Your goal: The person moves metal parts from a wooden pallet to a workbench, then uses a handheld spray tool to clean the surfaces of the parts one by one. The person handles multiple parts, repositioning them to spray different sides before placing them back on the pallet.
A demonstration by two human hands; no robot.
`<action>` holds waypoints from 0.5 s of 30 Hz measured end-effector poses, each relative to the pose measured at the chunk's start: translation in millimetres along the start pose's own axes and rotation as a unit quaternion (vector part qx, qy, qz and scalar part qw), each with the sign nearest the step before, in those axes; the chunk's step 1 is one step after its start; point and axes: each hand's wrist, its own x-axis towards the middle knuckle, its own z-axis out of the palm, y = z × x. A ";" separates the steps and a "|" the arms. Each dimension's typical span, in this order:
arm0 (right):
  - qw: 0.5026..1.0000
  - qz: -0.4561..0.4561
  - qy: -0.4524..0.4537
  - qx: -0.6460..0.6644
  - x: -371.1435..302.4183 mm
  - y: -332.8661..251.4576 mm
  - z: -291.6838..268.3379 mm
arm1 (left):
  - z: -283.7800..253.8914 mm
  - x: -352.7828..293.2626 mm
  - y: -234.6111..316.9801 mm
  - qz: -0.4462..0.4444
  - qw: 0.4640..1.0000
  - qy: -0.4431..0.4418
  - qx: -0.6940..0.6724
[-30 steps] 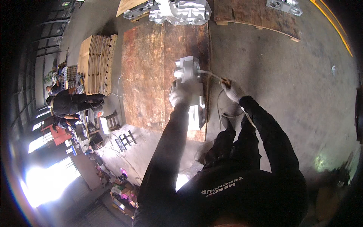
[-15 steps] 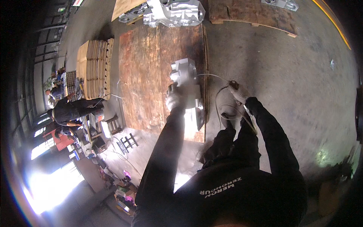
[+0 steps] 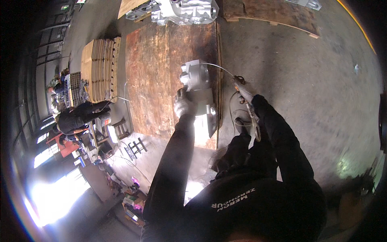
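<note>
Two short lines of white capital lettering (image 3: pixel 234 199) run across the front of the wearer's black long-sleeved top (image 3: pixel 262 209). At the far left, a green sign (image 3: pixel 64 7) is too small to read.

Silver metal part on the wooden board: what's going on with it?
A person's gloved left hand is against the silver metal part, which lies near the right edge of the wooden board. Their gloved right hand holds a thin curved tube that runs toward the part's far end; whether it touches is unclear. More silver parts sit beyond the board.
</note>
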 end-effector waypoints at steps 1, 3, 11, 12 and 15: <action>1.000 0.006 0.000 -0.012 -8.1 -13.0 -0.7 | 1.6 1.3 -1.6 0.006 1.000 0.002 0.009; 1.000 -0.010 0.006 -0.009 -5.6 -16.9 -0.4 | 3.6 4.8 -4.9 0.019 1.000 0.014 0.019; 0.998 -0.042 0.044 -0.010 16.8 34.9 -34.3 | -1.4 1.3 8.1 0.001 1.000 0.007 -0.018; 0.996 -0.053 0.065 -0.023 20.3 45.2 -40.9 | -2.8 0.9 10.2 -0.007 1.000 0.005 -0.023; 0.996 -0.009 0.078 0.038 20.4 51.0 -34.7 | -8.9 -4.3 9.7 -0.038 0.999 -0.011 -0.015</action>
